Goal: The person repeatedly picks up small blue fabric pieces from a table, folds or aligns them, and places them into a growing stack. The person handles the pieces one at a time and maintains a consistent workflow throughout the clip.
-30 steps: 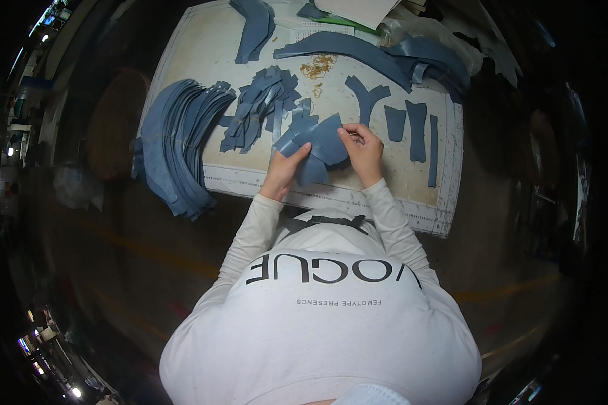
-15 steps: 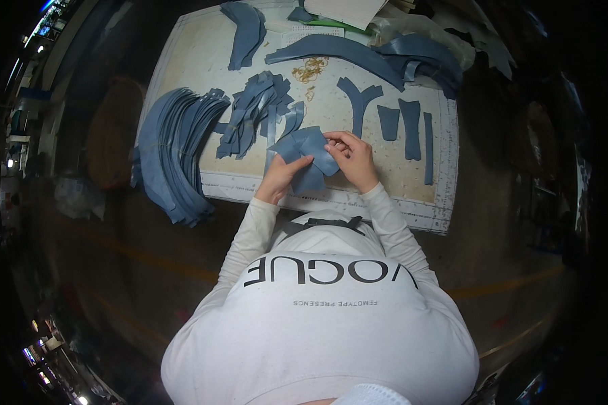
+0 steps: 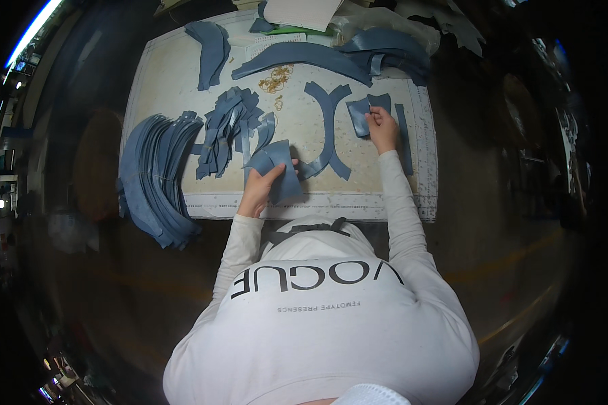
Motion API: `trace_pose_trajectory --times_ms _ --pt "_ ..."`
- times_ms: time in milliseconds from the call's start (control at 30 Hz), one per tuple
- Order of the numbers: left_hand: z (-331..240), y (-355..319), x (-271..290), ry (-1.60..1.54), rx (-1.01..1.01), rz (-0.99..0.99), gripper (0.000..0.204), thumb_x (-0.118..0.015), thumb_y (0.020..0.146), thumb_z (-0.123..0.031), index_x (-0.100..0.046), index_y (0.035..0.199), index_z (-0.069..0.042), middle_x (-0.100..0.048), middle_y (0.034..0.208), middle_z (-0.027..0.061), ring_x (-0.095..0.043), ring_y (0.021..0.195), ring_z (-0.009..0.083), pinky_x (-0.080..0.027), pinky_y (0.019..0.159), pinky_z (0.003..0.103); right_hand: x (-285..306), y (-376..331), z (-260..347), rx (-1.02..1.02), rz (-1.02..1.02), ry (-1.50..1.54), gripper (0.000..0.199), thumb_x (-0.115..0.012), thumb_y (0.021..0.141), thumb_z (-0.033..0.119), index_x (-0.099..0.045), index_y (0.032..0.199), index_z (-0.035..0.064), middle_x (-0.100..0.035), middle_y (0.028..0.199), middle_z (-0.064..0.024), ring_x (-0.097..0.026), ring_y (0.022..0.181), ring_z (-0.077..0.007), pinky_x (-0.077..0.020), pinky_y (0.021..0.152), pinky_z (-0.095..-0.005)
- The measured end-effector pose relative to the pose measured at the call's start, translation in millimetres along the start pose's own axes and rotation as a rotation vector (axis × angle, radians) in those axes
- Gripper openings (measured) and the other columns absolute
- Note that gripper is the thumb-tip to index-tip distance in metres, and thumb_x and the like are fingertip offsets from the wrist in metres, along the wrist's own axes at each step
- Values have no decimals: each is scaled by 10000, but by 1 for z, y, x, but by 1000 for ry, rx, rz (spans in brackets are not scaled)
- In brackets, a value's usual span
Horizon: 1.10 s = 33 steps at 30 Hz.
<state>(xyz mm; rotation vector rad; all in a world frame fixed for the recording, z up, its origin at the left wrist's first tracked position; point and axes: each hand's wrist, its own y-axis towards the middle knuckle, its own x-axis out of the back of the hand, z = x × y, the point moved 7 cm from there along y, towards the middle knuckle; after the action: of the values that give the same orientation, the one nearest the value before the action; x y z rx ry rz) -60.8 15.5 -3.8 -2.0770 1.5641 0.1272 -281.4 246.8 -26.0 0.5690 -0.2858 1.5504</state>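
Observation:
My left hand (image 3: 263, 185) grips a few overlapping blue cut pieces (image 3: 288, 181) of smooth, leather-like sheet above the table's near edge. Its thumb lies on top. At the right of the table, my right hand (image 3: 384, 129) pinches a small tapered blue piece (image 3: 359, 121) at its upper edge. Under that hand is a longer blue piece (image 3: 380, 101), mostly hidden by the fingers. A narrow blue strip (image 3: 404, 138) lies just right of it. Between my hands lies a forked blue piece (image 3: 329, 118).
A tied stack of long curved blue pieces (image 3: 157, 172) overhangs the left edge of the table (image 3: 250, 204). Beside it is a heap of smaller blue pieces (image 3: 223, 135). Farther back are yellowish rubber bands (image 3: 275, 79), a curved blue piece (image 3: 297, 55) and white paper (image 3: 302, 12).
My right hand has left the pieces in my left hand and moved right to the small tapered piece. My left hand still holds its pieces. The whole view has shifted slightly.

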Motion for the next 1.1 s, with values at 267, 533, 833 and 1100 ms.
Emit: trace_pose_trajectory --times_ms 267,533,833,1100 --pt "-4 -1 3 -4 -59 -15 359 -536 887 -57 -459 1230 17 -631 1093 159 -636 926 231 -521 801 328 -11 -10 5 100 -103 -466 567 -726 733 196 -500 1241 84 -550 1022 -190 -573 944 -303 -494 806 -388" --pt "-7 0 1 29 -83 -10 444 -546 870 -23 -391 1285 -11 -639 1071 169 -633 938 220 -517 804 328 -25 -27 37 80 -65 -683 640 -718 751 245 -430 1310 128 -484 1113 -153 -512 1024 -325 -483 783 -421" --pt "13 16 1 121 -37 -80 390 -531 911 -73 -411 1274 0 -627 1092 137 -617 973 186 -497 820 277 -84 -97 73 44 580 423 228 -678 818 223 -638 879 7 -654 786 -64 -614 685 -145 -483 644 -282" --pt "32 18 10 -286 56 -49 494 -389 977 -338 -263 1351 -41 -537 1200 228 -597 1027 332 -531 842 392 -83 -101 70 -145 579 671 255 -624 858 69 -554 1087 -21 -558 796 -1 -516 627 -36 -411 531 -178"
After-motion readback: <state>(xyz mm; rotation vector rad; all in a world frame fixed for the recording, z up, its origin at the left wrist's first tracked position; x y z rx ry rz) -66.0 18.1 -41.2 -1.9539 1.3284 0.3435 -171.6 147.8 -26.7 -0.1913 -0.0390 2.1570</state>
